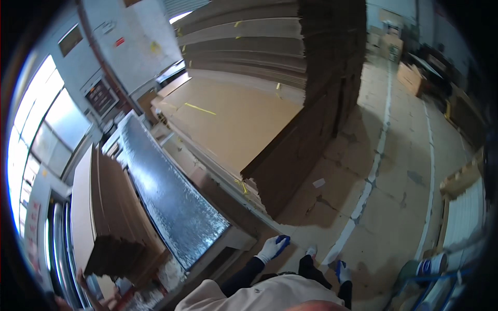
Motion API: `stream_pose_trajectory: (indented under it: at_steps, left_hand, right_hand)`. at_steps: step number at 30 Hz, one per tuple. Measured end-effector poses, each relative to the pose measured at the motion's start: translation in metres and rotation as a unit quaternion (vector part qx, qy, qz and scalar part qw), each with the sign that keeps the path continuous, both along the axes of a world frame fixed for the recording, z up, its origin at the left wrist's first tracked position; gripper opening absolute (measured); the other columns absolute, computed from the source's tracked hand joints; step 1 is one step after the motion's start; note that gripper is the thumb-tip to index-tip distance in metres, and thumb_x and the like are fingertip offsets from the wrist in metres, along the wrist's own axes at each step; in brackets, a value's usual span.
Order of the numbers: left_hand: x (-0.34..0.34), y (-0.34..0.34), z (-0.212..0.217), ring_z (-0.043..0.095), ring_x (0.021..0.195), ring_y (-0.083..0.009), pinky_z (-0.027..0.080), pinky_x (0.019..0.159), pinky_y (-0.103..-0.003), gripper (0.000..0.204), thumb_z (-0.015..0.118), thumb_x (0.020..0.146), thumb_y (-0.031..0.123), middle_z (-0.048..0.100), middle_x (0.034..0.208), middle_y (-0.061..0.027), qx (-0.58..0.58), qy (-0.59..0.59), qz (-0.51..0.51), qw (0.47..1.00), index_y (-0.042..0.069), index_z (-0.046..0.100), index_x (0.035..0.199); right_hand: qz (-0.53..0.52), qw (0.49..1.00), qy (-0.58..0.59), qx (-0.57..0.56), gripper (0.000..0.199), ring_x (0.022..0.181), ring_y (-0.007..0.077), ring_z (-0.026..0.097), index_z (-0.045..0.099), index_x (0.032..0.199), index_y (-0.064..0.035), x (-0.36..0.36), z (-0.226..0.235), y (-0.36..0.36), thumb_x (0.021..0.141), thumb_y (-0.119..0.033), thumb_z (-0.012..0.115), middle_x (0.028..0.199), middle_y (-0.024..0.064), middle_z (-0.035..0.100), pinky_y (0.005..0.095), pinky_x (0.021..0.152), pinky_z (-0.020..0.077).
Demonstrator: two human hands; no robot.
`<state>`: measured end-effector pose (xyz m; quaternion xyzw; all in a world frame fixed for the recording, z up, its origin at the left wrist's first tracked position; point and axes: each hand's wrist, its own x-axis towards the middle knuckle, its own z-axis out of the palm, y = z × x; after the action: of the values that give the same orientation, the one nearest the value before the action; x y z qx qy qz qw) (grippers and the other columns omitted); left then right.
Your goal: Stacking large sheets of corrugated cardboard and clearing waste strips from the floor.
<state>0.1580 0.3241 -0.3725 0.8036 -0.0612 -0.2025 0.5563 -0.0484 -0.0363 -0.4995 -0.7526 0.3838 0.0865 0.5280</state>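
Observation:
My left hand (273, 249), in a white glove with a blue coating, is held out in front of my body by the corner of the long metal-topped table (174, 192). Nothing shows in its loosely bent fingers. Lower down at my right side hangs my right hand (343, 271), gloved alike, over the floor and touching nothing I can see. Its fingers look loosely apart. Nearest ahead is a tall stack of brown cardboard sheets (233, 119) with yellow strips between some layers. My foot (311, 251) shows between the hands.
Another stack of cardboard (116, 207) stands left of the metal top, beside shiny rollers (65, 249). A bare arm (84, 285) of another person shows at lower left. White lines (371, 181) run along the floor. A blue-framed cart (441, 282) stands at lower right.

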Motion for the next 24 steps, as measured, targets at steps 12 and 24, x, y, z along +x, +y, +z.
stream_pose_trajectory:
  at_steps: [12, 24]
  left_hand:
    - [0.135, -0.101, 0.107, 0.071, 0.093, -0.0275, 0.053, 0.082, -0.036, 0.037, 0.059, 0.095, 0.030, 0.072, 0.098, -0.0182, 0.031, -0.164, 0.098, 0.981, 0.001, 0.065, 0.117]
    - [0.327, -0.101, 0.333, 0.065, 0.093, -0.0136, 0.051, 0.084, -0.027, 0.026, 0.058, 0.096, 0.008, 0.070, 0.099, -0.0104, -0.066, -0.365, 0.111, 0.922, -0.006, 0.062, 0.118]
  right_hand:
    - [0.081, 0.969, -0.231, -0.020, 0.045, 0.086, 0.0183, 0.065, 0.056, 0.125, 0.0025, 0.301, 0.020, -0.140, 0.097, -0.033, 0.059, 0.103, 0.0095, 0.067, 0.0322, 0.078, 0.0517]
    - [0.149, 0.950, -0.273, -0.007, 0.068, 0.112, 0.0365, 0.063, 0.047, 0.139, 0.0007, 0.483, 0.099, -0.125, 0.091, -0.044, 0.062, 0.120, 0.0244, 0.065, 0.0408, 0.095, 0.0484]
